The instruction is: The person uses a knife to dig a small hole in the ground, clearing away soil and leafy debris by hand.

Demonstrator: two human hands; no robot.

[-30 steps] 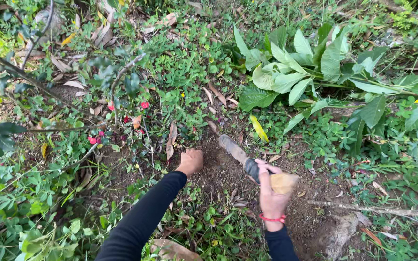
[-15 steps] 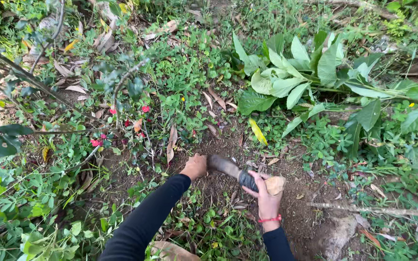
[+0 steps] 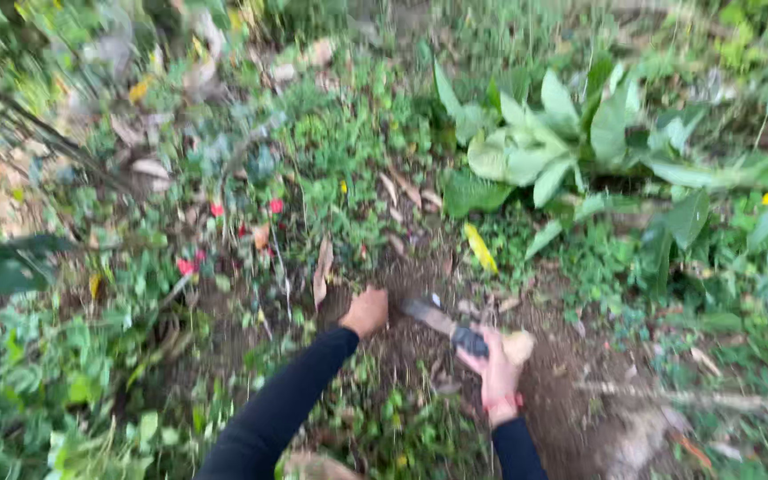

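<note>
My right hand (image 3: pixel 495 369) grips the dark handle of a short knife (image 3: pixel 442 322) whose worn blade points left and down toward the bare soil (image 3: pixel 420 356). The same hand also seems to hold a pale chunk of wood or root (image 3: pixel 519 347) against its back. My left hand (image 3: pixel 366 311) is closed low on the ground, just left of the blade tip, apparently clutching small weeds; what is in it is blurred. Both arms wear black sleeves, and a red band circles the right wrist.
A broad-leaved green plant (image 3: pixel 562 142) grows beyond the soil patch to the right. Small red flowers (image 3: pixel 215 236), dry fallen leaves (image 3: pixel 322 267) and low weeds cover the ground to the left. A thin pale stick (image 3: pixel 695 400) lies at the right.
The knife has swung down from a raised angle toward the soil, close to my left hand. The view has shifted and is now blurred.
</note>
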